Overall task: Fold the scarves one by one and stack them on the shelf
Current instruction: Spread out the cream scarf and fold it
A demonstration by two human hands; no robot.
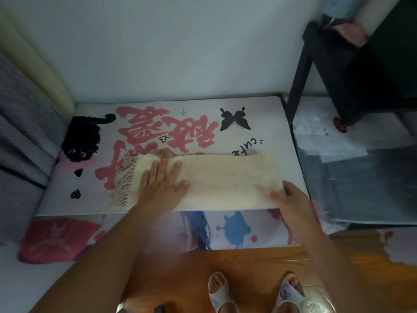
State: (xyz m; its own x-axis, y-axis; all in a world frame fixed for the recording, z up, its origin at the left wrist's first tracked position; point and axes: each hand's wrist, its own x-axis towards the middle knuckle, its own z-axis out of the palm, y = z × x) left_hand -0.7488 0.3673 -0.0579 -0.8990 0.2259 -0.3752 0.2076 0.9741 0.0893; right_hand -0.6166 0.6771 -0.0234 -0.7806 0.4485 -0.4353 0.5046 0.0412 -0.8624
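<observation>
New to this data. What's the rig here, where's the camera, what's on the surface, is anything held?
There is no machine: a person works with bare hands. The single picture comes from a camera worn on the head, looking forward and down, so the arms enter from below.

A cream scarf with a fringe at its left end lies on a printed mat bearing a black cat and red characters. The left hand presses flat on the scarf near the fringe. The right hand rests at the scarf's right end; blur hides whether it grips. A black shelf stands at upper right.
</observation>
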